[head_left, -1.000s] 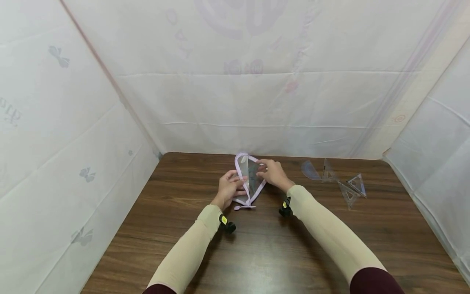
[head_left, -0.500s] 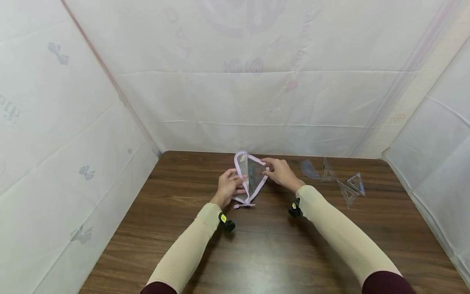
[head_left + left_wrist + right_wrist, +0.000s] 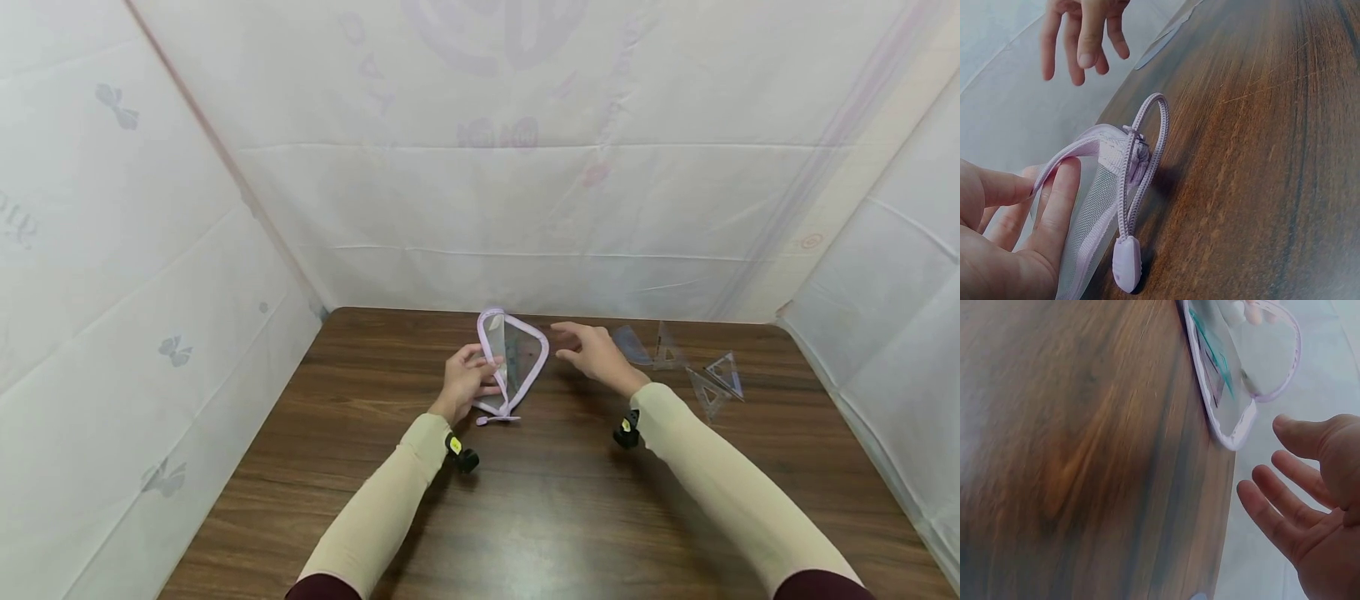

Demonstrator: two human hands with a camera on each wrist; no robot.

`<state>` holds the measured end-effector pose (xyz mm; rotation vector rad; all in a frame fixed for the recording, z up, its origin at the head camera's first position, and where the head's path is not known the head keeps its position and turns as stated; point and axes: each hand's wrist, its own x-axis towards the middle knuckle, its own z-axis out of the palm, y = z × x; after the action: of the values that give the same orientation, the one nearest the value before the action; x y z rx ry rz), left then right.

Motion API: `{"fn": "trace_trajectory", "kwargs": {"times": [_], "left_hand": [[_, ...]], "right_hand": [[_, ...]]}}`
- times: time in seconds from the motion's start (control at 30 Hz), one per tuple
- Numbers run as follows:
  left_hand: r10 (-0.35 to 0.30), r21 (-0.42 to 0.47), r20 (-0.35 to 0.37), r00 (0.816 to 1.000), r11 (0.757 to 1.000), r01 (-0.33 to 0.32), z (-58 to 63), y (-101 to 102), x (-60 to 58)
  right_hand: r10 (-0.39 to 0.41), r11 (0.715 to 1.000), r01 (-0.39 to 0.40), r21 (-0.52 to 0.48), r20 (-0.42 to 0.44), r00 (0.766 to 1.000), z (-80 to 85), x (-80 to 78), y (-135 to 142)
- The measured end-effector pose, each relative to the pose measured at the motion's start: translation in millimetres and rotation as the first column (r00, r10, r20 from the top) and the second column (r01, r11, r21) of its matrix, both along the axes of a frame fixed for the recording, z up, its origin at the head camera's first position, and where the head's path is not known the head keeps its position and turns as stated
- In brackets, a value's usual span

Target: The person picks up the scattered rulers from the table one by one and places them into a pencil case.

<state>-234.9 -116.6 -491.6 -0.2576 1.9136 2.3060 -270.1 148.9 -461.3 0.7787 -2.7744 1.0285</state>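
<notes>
My left hand point(image 3: 461, 383) holds open a mesh zipper pouch point(image 3: 545, 350) with lavender trim, standing near the table's far edge. In the left wrist view, thumb and fingers pinch the lavender edge of the pouch point(image 3: 1079, 147), and a looped cord zipper pull point(image 3: 1127, 265) hangs from its corner. Through the mesh, a flat clear-and-green piece point(image 3: 1213, 359) shows inside; its kind is unclear. My right hand point(image 3: 596, 354) is to the right of the pouch with nothing in it, fingers loosely spread, and lies between the pouch and a clear blue protractor point(image 3: 632, 345).
Beside the protractor lie three clear set squares: one set square point(image 3: 666, 352) near the back, another set square point(image 3: 725, 372) and a third set square point(image 3: 707, 392) further right. White sheeting point(image 3: 450, 208) rises behind the brown wooden table point(image 3: 525, 517) and along both sides.
My right hand has let go of the pouch's right edge and moved right, toward the protractor. The pouch mouth stands wider than before. My left hand keeps its grip in about the same place.
</notes>
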Motion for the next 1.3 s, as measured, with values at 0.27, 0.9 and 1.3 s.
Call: {"fn": "trace_trajectory", "kwargs": {"times": [0.27,0.9,1.3], "left_hand": [[-0.005,-0.012,0.001,1.000,1.000,0.005,2.3,-1,1.8],[0.006,-0.016,0.010,1.000,1.000,-0.006,0.0,-2,-0.5],[0.010,-0.001,0.021,1.000,1.000,-0.010,-0.6,-1,-2.7]], "right_hand": [[-0.030,0.999,0.030,0.017,-0.017,0.999,5.6,5.2,30],[-0.094,0.994,0.097,0.055,-0.052,0.994,13.0,26.5,109],[-0.124,0.988,0.131,0.076,-0.092,0.988,13.1,46.3,161]]}}
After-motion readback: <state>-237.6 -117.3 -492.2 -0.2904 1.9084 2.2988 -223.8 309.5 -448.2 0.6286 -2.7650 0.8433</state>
